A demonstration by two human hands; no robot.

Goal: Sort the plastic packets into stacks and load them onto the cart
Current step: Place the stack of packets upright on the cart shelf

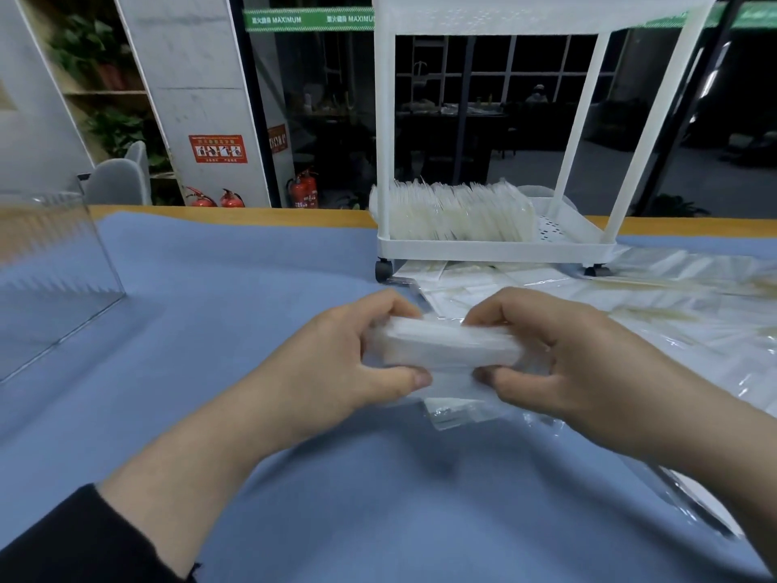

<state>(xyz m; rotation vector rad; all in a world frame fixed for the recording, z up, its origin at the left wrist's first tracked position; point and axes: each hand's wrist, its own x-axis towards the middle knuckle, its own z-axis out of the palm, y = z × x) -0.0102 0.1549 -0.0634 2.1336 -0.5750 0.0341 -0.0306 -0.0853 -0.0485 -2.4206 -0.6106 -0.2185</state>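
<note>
Both hands hold one stack of clear plastic packets (447, 345) just above the blue cloth. My left hand (336, 363) grips its left end, thumb underneath and fingers over the top. My right hand (559, 351) grips the right end the same way. Beyond them stands a small white cart (496, 246) on wheels, with a row of packets (458, 212) standing upright in its bottom tray. Loose packets (630, 313) lie scattered on the cloth to the right and under the cart's front.
A clear acrylic box (50, 263) stands at the left on the blue cloth (252, 309). The table's wooden edge (252, 214) runs along the back. More clear packets (693, 494) lie at the right near my forearm.
</note>
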